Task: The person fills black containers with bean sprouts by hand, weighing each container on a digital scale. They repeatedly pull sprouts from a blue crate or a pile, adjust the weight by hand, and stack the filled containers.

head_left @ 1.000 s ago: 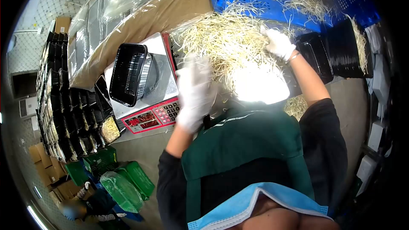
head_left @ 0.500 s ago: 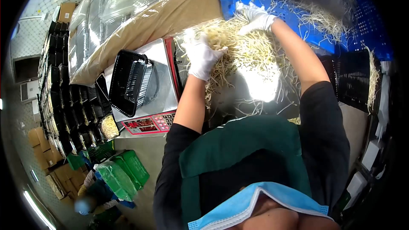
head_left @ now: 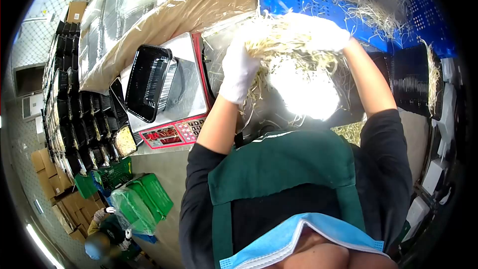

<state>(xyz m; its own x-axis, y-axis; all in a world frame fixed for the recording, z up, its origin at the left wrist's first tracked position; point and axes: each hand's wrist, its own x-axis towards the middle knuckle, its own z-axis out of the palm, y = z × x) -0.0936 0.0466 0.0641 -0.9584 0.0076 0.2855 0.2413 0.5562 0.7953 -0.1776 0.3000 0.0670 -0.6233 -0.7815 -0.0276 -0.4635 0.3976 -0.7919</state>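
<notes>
My left hand (head_left: 239,72), in a white glove, presses against the left side of a bundle of bean sprouts (head_left: 284,42). My right hand (head_left: 326,32), also gloved, grips the bundle from the right; glare washes out its fingers. Loose sprouts hang below the bundle over a shiny metal surface with a bright reflection. To the left of my left hand, a black plastic tray (head_left: 147,84) with nothing in it rests tilted on the metal plate of a red digital scale (head_left: 172,134). A blue perforated crate (head_left: 343,20) holding more sprouts lies beyond my right hand.
Plastic-wrapped packaging (head_left: 164,25) lies behind the scale. Stacked black trays (head_left: 84,114), some with sprouts, stand at the left. More black trays (head_left: 411,79) are at the right. At lower left, another person (head_left: 107,236) stands by green crates (head_left: 149,197).
My hands have closed in on the sprouts from both sides and bunched them together. My right hand has come away from the crate edge. The black tray stays on the scale.
</notes>
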